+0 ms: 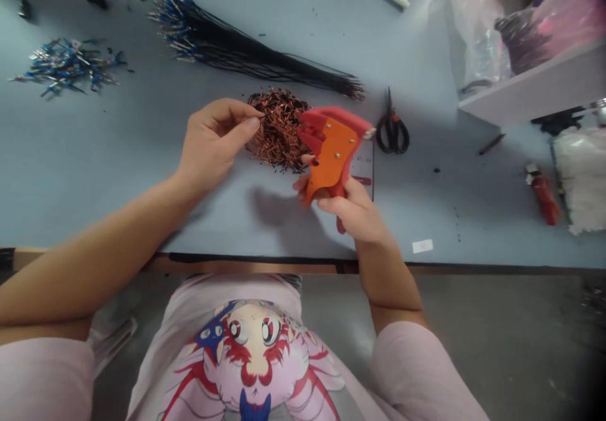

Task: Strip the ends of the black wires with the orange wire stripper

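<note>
My right hand (348, 209) is wrapped round the handles of an orange and red wire stripper (337, 153), its jaws pointing left. My left hand (215, 137) is closed in a pinch, thumb against forefinger, at the left edge of a heap of short brown wires (279, 130). A small dark bit shows at those fingertips, too small to name. The stripper's jaws overlap the heap's right side in view. Partly hidden behind the stripper lies a flat device with a lit screen (362, 165).
Behind the heap lies a long bundle of black wires (255, 55) with blue ends. Loose blue and metal connectors (71, 67) are piled at the left. To the right are black-handled scissors (392, 134), a red-handled tool (543, 197) and a shelf (534, 83) with plastic bags.
</note>
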